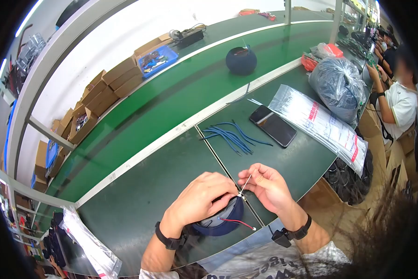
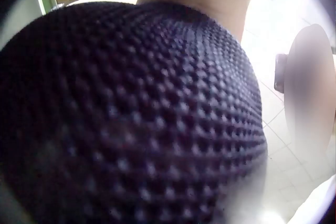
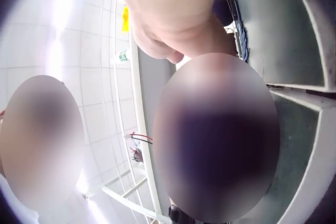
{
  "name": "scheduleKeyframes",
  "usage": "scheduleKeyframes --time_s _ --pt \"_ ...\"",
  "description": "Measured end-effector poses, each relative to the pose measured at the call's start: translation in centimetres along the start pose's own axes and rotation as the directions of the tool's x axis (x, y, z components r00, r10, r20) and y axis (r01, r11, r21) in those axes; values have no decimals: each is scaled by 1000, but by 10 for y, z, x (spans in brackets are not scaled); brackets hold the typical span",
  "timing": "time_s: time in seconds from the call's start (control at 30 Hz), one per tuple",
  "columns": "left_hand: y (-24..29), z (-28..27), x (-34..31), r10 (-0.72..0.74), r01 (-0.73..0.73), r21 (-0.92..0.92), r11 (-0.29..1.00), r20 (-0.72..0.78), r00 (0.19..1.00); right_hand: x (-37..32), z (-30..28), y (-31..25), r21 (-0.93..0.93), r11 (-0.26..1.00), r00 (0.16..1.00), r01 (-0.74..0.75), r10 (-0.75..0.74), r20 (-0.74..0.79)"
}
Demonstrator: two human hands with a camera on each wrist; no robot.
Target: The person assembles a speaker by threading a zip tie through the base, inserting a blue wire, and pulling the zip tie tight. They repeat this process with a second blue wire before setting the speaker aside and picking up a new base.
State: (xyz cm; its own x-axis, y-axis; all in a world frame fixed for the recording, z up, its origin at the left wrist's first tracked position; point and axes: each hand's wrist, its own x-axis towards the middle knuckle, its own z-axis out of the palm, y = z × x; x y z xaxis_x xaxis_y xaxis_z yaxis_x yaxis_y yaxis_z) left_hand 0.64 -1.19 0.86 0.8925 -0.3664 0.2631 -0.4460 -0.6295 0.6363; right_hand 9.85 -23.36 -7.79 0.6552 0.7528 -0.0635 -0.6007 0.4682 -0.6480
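Observation:
A navy round shell point(image 1: 217, 231) with a grey inside lies at the table's near edge, under my left hand point(image 1: 197, 200). That hand's curled fingers grip the shell's rim. My right hand point(image 1: 272, 190) pinches a thin white strip point(image 1: 247, 182), like a cable tie, between thumb and forefinger. The strip's lower end meets the rim beside my left fingertips. From the opening runs a red wire point(image 1: 237, 222) ending in a small white plug. In the left wrist view the shell's knitted surface point(image 2: 136, 113) fills most of the picture. Blur covers much of the right wrist view.
Blue cords point(image 1: 230, 136) and a phone point(image 1: 273, 126) lie beyond my hands. Packs of white strips point(image 1: 320, 121) are at the right, beside a stuffed clear bag point(image 1: 339, 83). Another navy shell point(image 1: 241, 61) sits on the green conveyor belt point(image 1: 172, 102). Another person point(image 1: 399, 107) is at far right.

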Motion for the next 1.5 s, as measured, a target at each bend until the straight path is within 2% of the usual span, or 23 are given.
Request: scheduleKeyframes --time_s 0.1,0.13,0.17,0.23,0.27,0.33,0.4,0.43,0.5,0.53,0.63,0.67,0.77,0.8,0.9,0.93,1.03,1.07,1.17,1.3,1.4,1.5 --pt "23 -16 -9 -140 143 -3 990 -225 964 -8 11 0 38 998 998 -57 56 15" --pt "29 -26 -24 -253 264 41 964 -178 951 -10 15 0 47 995 996 -86 85 24" --pt "42 -34 -34 -323 338 102 936 -138 936 -13 13 4 -67 995 993 -74 80 82" --pt "54 -29 -63 -378 379 -7 925 -96 921 -24 5 11 -284 958 976 -29 88 198" --pt "59 -23 -70 -440 441 0 897 -59 896 -31 6 14 -333 943 985 -5 62 161" --pt "42 -14 -81 -370 367 -80 927 -34 928 -43 6 8 -591 797 974 124 16 226" --pt "25 -18 -92 -349 344 -208 916 12 937 -52 5 4 -776 580 956 247 -16 293" --pt "11 -16 -105 -335 323 -274 906 3 942 -51 4 7 -762 582 944 283 -29 328" --pt "3 -3 -120 -486 374 -567 734 -54 872 -47 2 12 -731 580 917 358 -71 393" --pt "3 -3 -122 -496 409 -520 749 -31 868 -42 7 21 -647 704 946 292 -115 302" --pt "4 20 -116 -466 305 -512 803 -223 856 -24 26 22 -677 706 978 209 -139 156" --pt "3 26 -112 -425 280 -422 862 -303 853 -20 33 23 -724 657 977 211 -111 184" --pt "-3 31 -103 -403 316 -298 901 -305 863 -13 44 27 -834 435 939 340 -99 331" --pt "-4 32 -102 -390 304 -288 908 -320 863 -12 47 28 -826 440 936 353 -170 309" --pt "-6 38 -103 -381 274 -315 909 -361 851 -4 52 11 -872 204 872 445 -319 370" --pt "-7 41 -104 -393 261 -357 897 -373 840 3 64 4 -900 202 901 385 -291 320" --pt "-10 49 -105 -398 217 -424 879 -405 823 28 95 -11 -832 -216 831 510 -124 542" --pt "-11 50 -105 -395 201 -434 878 -419 818 34 104 -13 -782 -278 799 557 -75 596" --pt "-12 51 -105 -370 188 -405 895 -436 820 43 117 -9 -729 -310 775 610 43 630" --pt "-5 47 -105 -396 258 -357 898 -394 830 49 118 -4 -751 -294 806 592 176 566" --pt "-9 48 -107 -358 236 -316 919 -421 833 51 119 -20 -768 -103 773 633 155 616" --pt "-9 46 -106 -328 183 -352 918 -414 849 44 73 -27 -818 431 882 380 99 462"
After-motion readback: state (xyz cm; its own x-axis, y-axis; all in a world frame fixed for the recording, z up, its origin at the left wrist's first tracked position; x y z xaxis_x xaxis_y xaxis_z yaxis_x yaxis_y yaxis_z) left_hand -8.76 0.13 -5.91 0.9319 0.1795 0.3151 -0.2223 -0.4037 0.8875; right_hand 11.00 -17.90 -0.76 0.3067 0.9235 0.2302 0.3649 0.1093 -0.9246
